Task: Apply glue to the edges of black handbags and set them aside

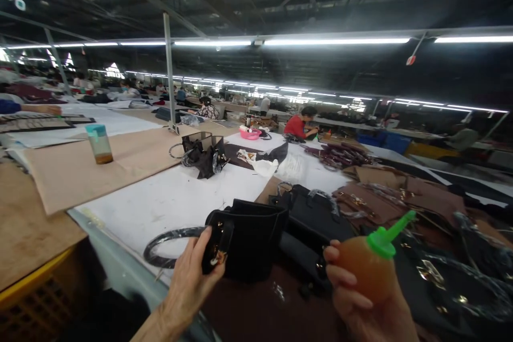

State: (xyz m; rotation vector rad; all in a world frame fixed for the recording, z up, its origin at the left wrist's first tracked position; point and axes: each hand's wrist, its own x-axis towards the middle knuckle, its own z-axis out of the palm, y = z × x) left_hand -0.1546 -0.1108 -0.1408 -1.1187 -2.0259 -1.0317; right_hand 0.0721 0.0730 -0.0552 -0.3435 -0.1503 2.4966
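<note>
A: Head view, the only one. Where's the work?

B: Black handbag [254, 240], centre foreground, over the near part of the worktable [132, 206]. Left hand [192, 278] has it by the hardware end, fingers and thumb closed in a pinch on the edge. Gold-toned fittings [218, 258] show between the fingertips. Plastic-wrapped handle [174, 234] loops out to the left.

A: Right hand?

B: Right hand [360, 307] is wrapped around a squeeze bottle [371, 267], bulb-shaped, amber contents. Green spout cap [385, 240] points up and right, away from the bag. Bottle and bag well apart.

A: Nearby?

B: Second black handbag [308, 214] just beyond, plastic on its handle too. Brown bag pieces [428, 195] heaped to the right.

A: Step in hand, your reading?

B: Bag steadied and presented, bottle at the ready. No liquid seen leaving the spout. Can't tell whether the bag's base bears on the table.

A: And the next move calls for?

B: My judgement: a firm left grip. Bringing the spout to the bag would need a wrist turn and light pressure, clear of the fittings.
</note>
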